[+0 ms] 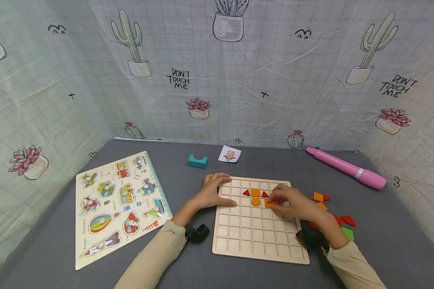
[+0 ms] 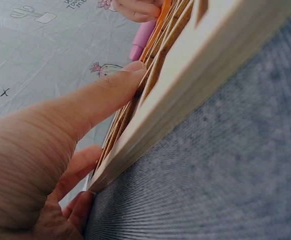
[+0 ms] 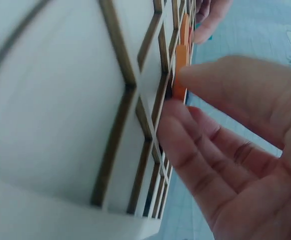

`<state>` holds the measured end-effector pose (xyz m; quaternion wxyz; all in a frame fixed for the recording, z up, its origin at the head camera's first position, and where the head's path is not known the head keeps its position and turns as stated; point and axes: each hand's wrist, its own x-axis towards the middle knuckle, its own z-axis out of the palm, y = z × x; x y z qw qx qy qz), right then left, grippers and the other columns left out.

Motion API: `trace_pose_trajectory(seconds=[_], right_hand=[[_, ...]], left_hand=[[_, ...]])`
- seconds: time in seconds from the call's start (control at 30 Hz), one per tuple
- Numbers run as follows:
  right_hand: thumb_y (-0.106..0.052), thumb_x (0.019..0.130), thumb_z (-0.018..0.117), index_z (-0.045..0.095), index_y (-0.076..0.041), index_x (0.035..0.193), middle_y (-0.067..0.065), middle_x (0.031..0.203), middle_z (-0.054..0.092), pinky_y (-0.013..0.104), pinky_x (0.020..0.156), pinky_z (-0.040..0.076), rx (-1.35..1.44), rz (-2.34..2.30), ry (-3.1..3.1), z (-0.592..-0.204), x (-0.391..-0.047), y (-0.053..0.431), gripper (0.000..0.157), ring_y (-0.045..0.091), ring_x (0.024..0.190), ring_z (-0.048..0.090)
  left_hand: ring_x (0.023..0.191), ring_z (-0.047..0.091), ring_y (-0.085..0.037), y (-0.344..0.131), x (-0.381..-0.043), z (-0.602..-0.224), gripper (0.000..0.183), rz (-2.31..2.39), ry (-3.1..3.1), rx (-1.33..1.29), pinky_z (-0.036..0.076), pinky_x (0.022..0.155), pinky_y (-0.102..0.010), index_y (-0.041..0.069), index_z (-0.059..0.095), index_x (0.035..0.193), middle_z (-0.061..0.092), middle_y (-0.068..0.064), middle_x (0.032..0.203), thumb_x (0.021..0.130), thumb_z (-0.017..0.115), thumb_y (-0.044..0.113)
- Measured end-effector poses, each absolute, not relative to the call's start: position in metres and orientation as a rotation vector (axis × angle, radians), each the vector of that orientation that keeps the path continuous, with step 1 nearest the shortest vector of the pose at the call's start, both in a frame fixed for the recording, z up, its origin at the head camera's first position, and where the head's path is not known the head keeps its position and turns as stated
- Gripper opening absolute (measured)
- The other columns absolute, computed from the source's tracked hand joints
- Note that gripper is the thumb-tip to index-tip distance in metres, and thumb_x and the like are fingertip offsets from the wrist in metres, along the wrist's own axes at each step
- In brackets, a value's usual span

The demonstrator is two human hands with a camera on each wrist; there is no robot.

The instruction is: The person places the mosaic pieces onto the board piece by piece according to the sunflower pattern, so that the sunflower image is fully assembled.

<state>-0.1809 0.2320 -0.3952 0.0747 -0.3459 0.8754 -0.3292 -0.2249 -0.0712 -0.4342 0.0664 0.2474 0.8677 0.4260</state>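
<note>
A pale wooden grid board (image 1: 244, 233) lies flat on the grey table. My left hand (image 1: 211, 192) rests at its upper left corner, the straight thumb (image 2: 105, 95) on the grid and the other fingers against the edge. Over the upper right part of the grid, my right hand (image 1: 291, 200) pinches an orange square piece (image 1: 269, 203) low in a cell. Up and to its left sit a red triangle (image 1: 246, 193), an orange square (image 1: 255, 192), an orange circle (image 1: 255, 202) and another red triangle (image 1: 265, 194). The right forearm partly covers loose pieces.
Right of the board lie several loose pieces, among them a green one (image 1: 348, 233) and a red one (image 1: 348, 220). A pattern card (image 1: 229, 154) and teal block (image 1: 197, 161) lie behind it. At left is a picture puzzle board (image 1: 119, 208); a pink pen-shaped object (image 1: 345, 166) lies back right.
</note>
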Motion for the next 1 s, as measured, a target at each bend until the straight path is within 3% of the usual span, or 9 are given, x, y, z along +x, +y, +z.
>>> trace_pose_trajectory(seconds=[0.53, 1.0], right_hand=[[-0.001, 0.088, 0.069, 0.069, -0.004, 0.098, 0.009, 0.099, 0.063, 0.023, 0.063, 0.048, -1.024, -0.958, 2.701, -0.396, -0.179, 0.220, 0.011, 0.006, 0.070, 0.050], [-0.005, 0.089, 0.070, 0.070, -0.004, 0.101, 0.008, 0.100, 0.062, 0.028, 0.072, 0.053, -1.018, -0.977, 2.644, -0.391, -0.180, 0.233, 0.012, 0.010, 0.080, 0.057]], left_hand=[[0.130, 0.026, -0.032, -0.071, -0.224, -0.432, 0.073, 1.276, 2.621, 0.743, 0.028, 0.105, -0.050, 0.005, 0.057, 0.132, 0.044, -0.009, 0.144, 0.070, 0.088, 0.028], [0.130, 0.025, -0.033, -0.070, -0.223, -0.432, 0.074, 1.284, 2.618, 0.736, 0.028, 0.105, -0.051, 0.004, 0.057, 0.132, 0.043, -0.011, 0.144, 0.070, 0.088, 0.028]])
